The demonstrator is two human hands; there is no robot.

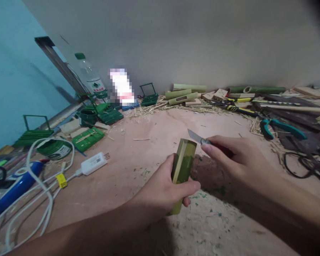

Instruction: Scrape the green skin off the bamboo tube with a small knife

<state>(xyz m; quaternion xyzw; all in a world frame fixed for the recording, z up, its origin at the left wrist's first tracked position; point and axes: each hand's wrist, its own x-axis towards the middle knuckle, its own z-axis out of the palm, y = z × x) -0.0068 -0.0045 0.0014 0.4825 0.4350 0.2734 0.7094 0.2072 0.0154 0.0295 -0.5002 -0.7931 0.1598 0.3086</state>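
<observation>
Against a plain grey wall (192, 42) stretches a pinkish wooden desk (160, 131); at five o'clock, a cut length of green bamboo (185, 165), tilted, is being gripped by the left hand (162, 188). At its one o'clock, a grey-bladed knife (204, 141) is held, off the bamboo, by the right hand (229, 153). Strokes are best kept shallow, directed away from gripping fingers.
</observation>
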